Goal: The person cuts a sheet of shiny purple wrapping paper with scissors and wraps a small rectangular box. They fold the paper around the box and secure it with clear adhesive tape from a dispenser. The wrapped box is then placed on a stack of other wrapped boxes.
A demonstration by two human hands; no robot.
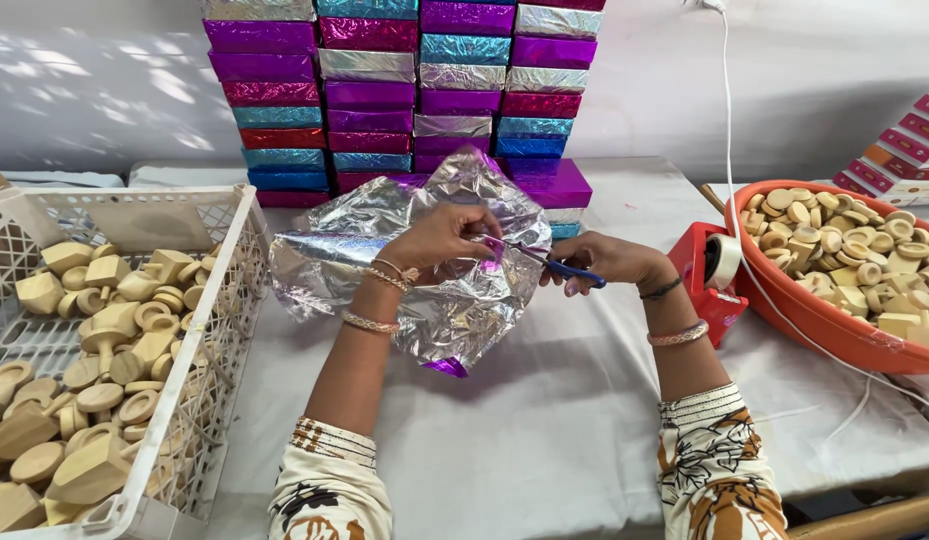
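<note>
A crumpled foil sheet (425,270) is gripped by the left hand (440,238); blue-handled scissors (555,264) are held closed-fisted by the right hand (610,262).

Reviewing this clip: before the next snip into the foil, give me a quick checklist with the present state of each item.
1. Left hand has a grip on the silver foil sheet: ok, fingers pinch its upper part.
2. Right hand has a grip on the blue-handled scissors: ok.
3. Blades meet the foil: ok, the tips reach the sheet near the left fingers.
4. Left fingertips out of the blade path: cannot tell, they sit very close to the tips.
5. Foil lying flat: not ok, it is crumpled and lifted off the white table cover.
6. Red tape dispenser apart from the right hand: ok, it stands beside the wrist without touching.
</note>
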